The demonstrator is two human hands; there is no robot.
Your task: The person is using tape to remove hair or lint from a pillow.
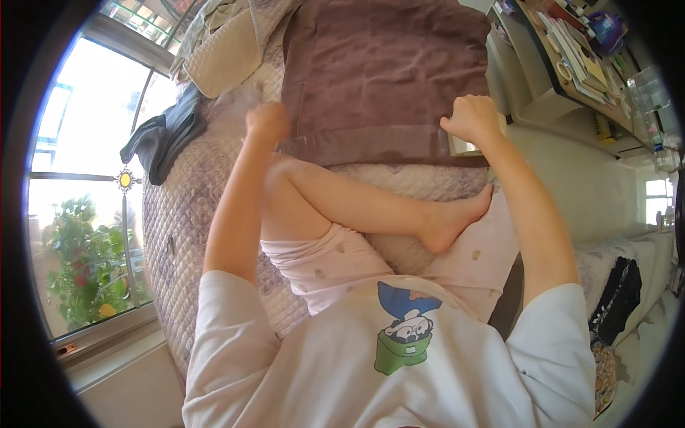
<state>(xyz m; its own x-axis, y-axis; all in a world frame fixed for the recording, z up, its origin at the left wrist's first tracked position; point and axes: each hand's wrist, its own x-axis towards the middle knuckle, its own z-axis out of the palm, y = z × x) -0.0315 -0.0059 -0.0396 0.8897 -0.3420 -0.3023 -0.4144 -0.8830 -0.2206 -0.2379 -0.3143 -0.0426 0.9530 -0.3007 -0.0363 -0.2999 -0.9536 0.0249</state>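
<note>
A brown fabric piece with a wide hem (385, 80) lies spread on the quilted bedspread (187, 224) before me, its surface slightly wrinkled. By its near left corner is my left hand (267, 124), curled and blurred; a faint greyish, see-through patch shows just beyond it, too blurred to name. My right hand (473, 119) is at the fabric's near right edge, fingers curled and thumb pointing left. Whether either hand grips anything is hidden. Partly under the right hand's outline shows a pale boxy object (463, 147). My bent bare leg (353, 198) lies just nearer than the hem.
Dark grey folded clothing (168, 136) and a beige quilted cloth (227, 61) lie on the bed's left, beside the window (85, 128). A desk (575, 99) with papers and containers stands at right. A black garment (618, 299) lies on a pale covered surface, lower right.
</note>
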